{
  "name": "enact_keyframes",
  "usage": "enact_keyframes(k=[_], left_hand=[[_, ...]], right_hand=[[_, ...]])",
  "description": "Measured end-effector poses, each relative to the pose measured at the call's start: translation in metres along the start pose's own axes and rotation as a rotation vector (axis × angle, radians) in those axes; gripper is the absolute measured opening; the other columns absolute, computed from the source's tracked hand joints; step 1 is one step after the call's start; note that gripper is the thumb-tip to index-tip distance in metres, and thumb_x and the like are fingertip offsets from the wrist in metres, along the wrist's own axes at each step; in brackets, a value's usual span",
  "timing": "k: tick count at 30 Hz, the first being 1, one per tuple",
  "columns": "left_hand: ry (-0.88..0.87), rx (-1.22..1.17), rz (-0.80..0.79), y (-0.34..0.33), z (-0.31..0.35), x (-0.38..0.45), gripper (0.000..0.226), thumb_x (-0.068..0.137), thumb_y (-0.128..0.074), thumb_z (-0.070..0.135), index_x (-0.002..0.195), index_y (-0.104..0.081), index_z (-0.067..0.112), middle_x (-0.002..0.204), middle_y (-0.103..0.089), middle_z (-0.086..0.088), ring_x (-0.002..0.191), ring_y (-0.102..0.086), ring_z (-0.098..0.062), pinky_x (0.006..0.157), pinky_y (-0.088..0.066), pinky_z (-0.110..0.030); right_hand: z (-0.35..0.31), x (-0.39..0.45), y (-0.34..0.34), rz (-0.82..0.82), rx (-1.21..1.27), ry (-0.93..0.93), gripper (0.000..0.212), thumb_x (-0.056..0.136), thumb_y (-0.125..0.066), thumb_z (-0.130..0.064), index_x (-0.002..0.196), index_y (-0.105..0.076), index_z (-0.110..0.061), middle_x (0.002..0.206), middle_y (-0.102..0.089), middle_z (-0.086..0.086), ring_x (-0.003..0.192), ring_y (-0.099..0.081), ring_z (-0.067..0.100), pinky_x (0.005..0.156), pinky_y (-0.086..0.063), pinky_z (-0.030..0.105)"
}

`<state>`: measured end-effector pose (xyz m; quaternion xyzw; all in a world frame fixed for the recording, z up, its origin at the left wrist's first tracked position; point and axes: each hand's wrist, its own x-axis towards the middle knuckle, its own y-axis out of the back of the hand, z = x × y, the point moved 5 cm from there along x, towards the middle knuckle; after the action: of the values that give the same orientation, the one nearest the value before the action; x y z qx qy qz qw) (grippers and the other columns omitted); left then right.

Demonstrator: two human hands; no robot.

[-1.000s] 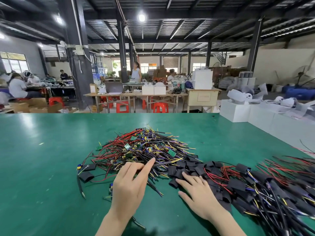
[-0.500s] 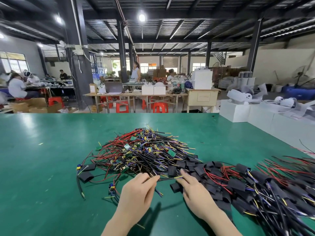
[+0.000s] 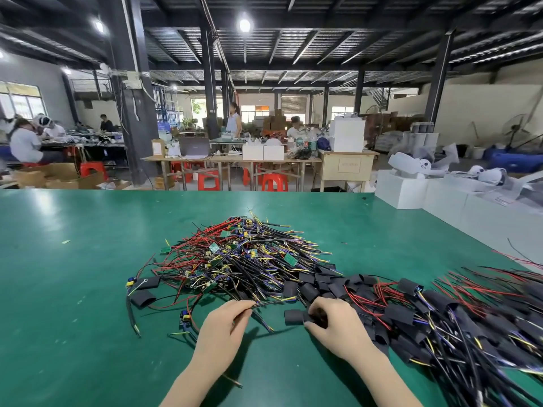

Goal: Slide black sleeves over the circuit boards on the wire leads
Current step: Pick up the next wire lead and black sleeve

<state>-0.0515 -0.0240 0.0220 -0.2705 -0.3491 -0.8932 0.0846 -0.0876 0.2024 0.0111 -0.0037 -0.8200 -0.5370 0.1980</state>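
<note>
Left hand: pinches wire lead, just beside tangled pile.
Right hand: grips black sleeve.
Tip: align sleeve mouth with lead's end.

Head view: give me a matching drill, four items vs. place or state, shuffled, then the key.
Items:
1. left hand
2. right hand
3. pile of unsleeved wire leads
4. sleeved leads

Place or state:
A. heaped at the table's right side
B. pinches a black sleeve
C. heaped mid-table, green circuit boards bare
D. pinches a bundle of wires

Pairs: 1-D, 2-B, 3-C, 4-A
</note>
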Motion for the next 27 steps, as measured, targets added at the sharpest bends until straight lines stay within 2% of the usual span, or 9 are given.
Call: enact_keyframes(k=[2, 4, 7, 10, 15, 20, 23, 25, 27], left_hand=[[0.033, -0.023, 0.014, 0.000, -0.003, 0.001, 0.019, 0.092, -0.063, 0.009, 0.104, -0.075, 0.019, 0.079, -0.063, 0.019, 0.072, -0.058, 0.001, 0.070, -0.045, -0.019], [0.046, -0.017, 0.019, -0.001, -0.005, 0.001, 0.020, 0.092, -0.063, 0.008, 0.104, -0.074, 0.019, 0.077, -0.061, 0.020, 0.071, -0.057, 0.002, 0.068, -0.042, -0.018], [0.042, -0.001, 0.022, 0.000, -0.006, -0.001, 0.021, 0.092, -0.063, 0.009, 0.106, -0.074, 0.021, 0.078, -0.061, 0.020, 0.072, -0.057, 0.001, 0.068, -0.041, -0.017], [0.047, 0.004, 0.019, 0.000, -0.008, -0.001, 0.022, 0.093, -0.062, 0.010, 0.108, -0.073, 0.021, 0.080, -0.062, 0.020, 0.073, -0.057, 0.000, 0.068, -0.041, -0.017], [0.049, 0.007, 0.026, 0.002, -0.008, -0.001, 0.022, 0.092, -0.062, 0.009, 0.107, -0.074, 0.021, 0.081, -0.064, 0.019, 0.074, -0.059, 0.000, 0.068, -0.044, -0.018], [0.055, 0.006, 0.020, 0.002, -0.009, -0.002, 0.023, 0.092, -0.062, 0.009, 0.108, -0.073, 0.021, 0.080, -0.063, 0.020, 0.072, -0.059, 0.002, 0.066, -0.039, -0.009], [0.061, -0.033, 0.031, 0.002, -0.010, -0.003, 0.023, 0.092, -0.062, 0.006, 0.106, -0.074, 0.020, 0.079, -0.064, 0.019, 0.076, -0.059, 0.006, 0.065, -0.039, -0.006], [0.064, -0.053, 0.031, 0.001, -0.010, -0.004, 0.023, 0.092, -0.062, 0.004, 0.105, -0.074, 0.019, 0.079, -0.064, 0.017, 0.075, -0.059, 0.008, 0.066, -0.040, -0.005], [0.064, -0.060, 0.030, 0.001, -0.011, -0.003, 0.023, 0.092, -0.062, 0.004, 0.105, -0.073, 0.018, 0.079, -0.065, 0.017, 0.074, -0.059, 0.008, 0.065, -0.040, -0.005]], right_hand=[[-0.002, 0.000, 0.003, 0.019, 0.008, -0.034, 0.024, 0.076, -0.067, -0.047, 0.079, -0.055, -0.027, 0.080, -0.060, -0.009, 0.079, -0.052, 0.013, 0.068, -0.039, 0.026], [-0.003, 0.000, 0.004, 0.028, 0.020, -0.063, 0.026, 0.072, -0.070, -0.045, 0.074, -0.053, -0.027, 0.075, -0.060, -0.008, 0.074, -0.051, 0.012, 0.065, -0.039, 0.026], [-0.002, -0.002, 0.005, 0.059, 0.116, -0.097, 0.020, 0.070, -0.072, -0.031, 0.082, -0.058, -0.024, 0.083, -0.065, -0.009, 0.079, -0.054, 0.012, 0.071, -0.044, 0.024], [-0.001, -0.003, 0.006, 0.080, 0.233, -0.121, 0.027, 0.068, -0.071, -0.017, 0.093, -0.063, -0.019, 0.090, -0.068, -0.007, 0.087, -0.061, 0.012, 0.078, -0.048, 0.022], [-0.003, -0.004, 0.007, 0.020, 0.017, -0.138, 0.035, 0.074, -0.067, -0.032, 0.109, -0.065, -0.029, 0.105, -0.070, -0.011, 0.104, -0.060, 0.014, 0.086, -0.048, 0.026], [-0.009, -0.006, 0.018, 0.205, 0.243, -0.108, 0.036, 0.072, -0.071, -0.016, 0.108, -0.069, -0.022, 0.098, -0.071, -0.007, 0.093, -0.063, 0.012, 0.087, -0.048, 0.029], [-0.011, -0.011, 0.025, 0.328, 0.475, -0.035, 0.044, 0.070, -0.075, -0.005, 0.103, -0.067, -0.034, 0.081, -0.070, -0.017, 0.083, -0.062, 0.002, 0.081, -0.047, 0.021], [-0.010, -0.012, 0.025, 0.348, 0.498, -0.009, 0.051, 0.072, -0.075, -0.005, 0.103, -0.062, -0.043, 0.080, -0.069, -0.022, 0.086, -0.061, 0.001, 0.080, -0.043, 0.014], [-0.009, -0.013, 0.024, 0.328, 0.431, 0.000, 0.047, 0.071, -0.077, -0.010, 0.105, -0.064, -0.041, 0.087, -0.068, -0.021, 0.091, -0.060, 0.000, 0.084, -0.044, 0.018]])
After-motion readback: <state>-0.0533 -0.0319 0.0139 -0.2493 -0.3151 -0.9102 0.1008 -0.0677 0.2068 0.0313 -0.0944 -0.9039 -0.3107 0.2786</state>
